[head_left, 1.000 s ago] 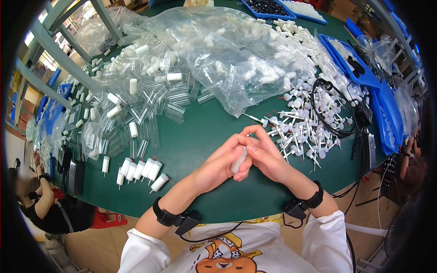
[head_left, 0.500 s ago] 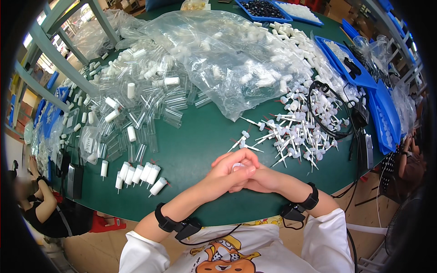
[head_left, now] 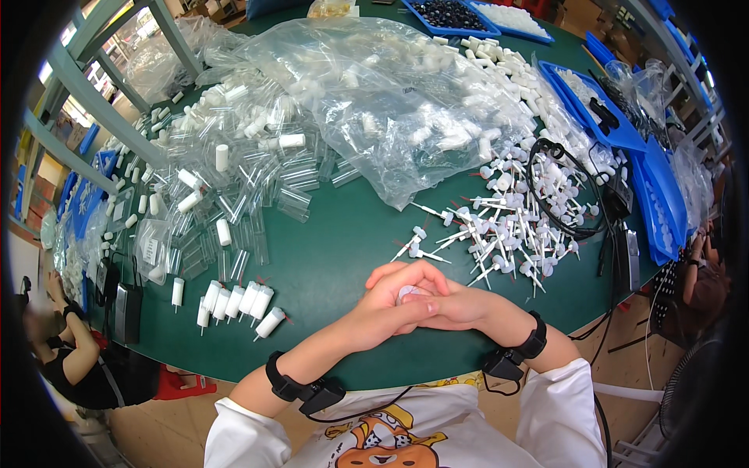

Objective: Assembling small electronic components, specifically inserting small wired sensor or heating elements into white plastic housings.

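Note:
Over the near edge of the table, my left hand (head_left: 382, 310) and my right hand (head_left: 462, 306) are pressed together with their fingers closed. Between them shows the round, whitish end of a small part (head_left: 406, 293); the rest of it is hidden by my fingers. To the left stand and lean several white cylinders with thin pins and red wires (head_left: 233, 301). Right of my hands and farther off lies a heap of thin white stems with round caps and red wires (head_left: 515, 226).
Clear plastic tubes (head_left: 250, 187) and white cylinders spread across the left side. A big transparent bag (head_left: 390, 117) covers the middle back. Blue trays (head_left: 659, 203) line the right edge, near a looped black cable (head_left: 538, 187). Other people sit at both sides.
My clasped hands have shifted slightly, and more of the part's round whitish end shows between the fingers. The things on the table stay where they were.

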`<move>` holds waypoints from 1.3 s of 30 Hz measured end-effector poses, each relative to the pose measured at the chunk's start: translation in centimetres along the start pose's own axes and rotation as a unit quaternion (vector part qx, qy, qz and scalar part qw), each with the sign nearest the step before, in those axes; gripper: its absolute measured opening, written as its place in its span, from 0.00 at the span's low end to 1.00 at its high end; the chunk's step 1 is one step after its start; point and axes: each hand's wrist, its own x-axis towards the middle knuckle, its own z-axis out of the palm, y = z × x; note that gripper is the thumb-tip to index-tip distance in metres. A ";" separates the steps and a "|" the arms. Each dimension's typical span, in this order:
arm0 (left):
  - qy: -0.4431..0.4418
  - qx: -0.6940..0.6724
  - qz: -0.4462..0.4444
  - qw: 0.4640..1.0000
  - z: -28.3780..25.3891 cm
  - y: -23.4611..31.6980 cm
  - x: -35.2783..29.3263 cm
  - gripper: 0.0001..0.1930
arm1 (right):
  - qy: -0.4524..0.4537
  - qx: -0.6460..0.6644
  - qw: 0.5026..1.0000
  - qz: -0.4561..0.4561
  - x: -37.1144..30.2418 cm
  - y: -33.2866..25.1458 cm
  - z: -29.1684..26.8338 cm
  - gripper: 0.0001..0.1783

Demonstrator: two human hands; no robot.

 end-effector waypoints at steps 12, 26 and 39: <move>-0.003 -0.067 0.002 0.998 0.1 -0.6 0.3 0.10 | 0.057 -0.009 0.998 0.014 0.2 0.8 0.0 0.23; -0.012 -0.045 0.009 0.999 0.2 -1.0 0.3 0.15 | 0.124 -0.001 0.992 -0.005 0.4 1.4 0.8 0.14; -0.061 -0.174 -0.011 0.983 -1.0 -0.4 0.3 0.21 | 0.169 0.071 0.983 0.026 0.0 -0.1 2.1 0.22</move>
